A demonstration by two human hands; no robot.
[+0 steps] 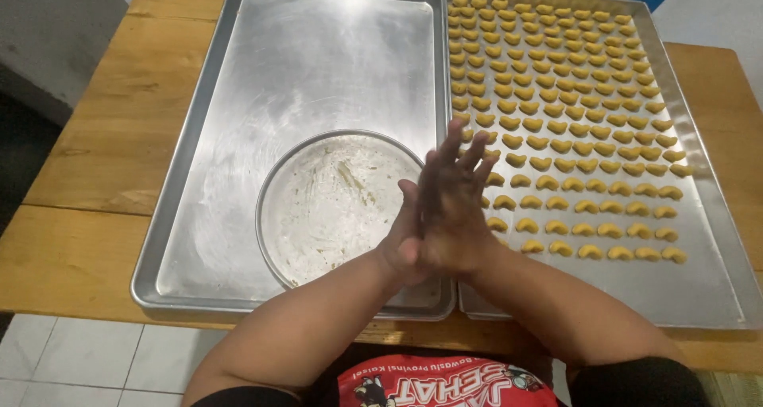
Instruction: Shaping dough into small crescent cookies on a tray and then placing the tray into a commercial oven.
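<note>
Nearest, the left hand (401, 244) and right hand (453, 208) press flat palm to palm, fingers straight; whether dough lies between them I cannot tell. They look mid-roll above the round metal plate (318, 208), so the next piece likely calls for a slot among the small yellow crescent cookies (572, 137) on the far steel baking tray (715, 280)

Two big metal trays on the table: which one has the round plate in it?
The left rectangular metal tray: it holds the round metal plate; the right rectangular metal tray holds rows of small yellow crescent dough pieces.

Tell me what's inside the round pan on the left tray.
The round pan shows only smears and crumbs of dough residue. The pressed-together hands cover its right edge, so that part is unseen.
</note>
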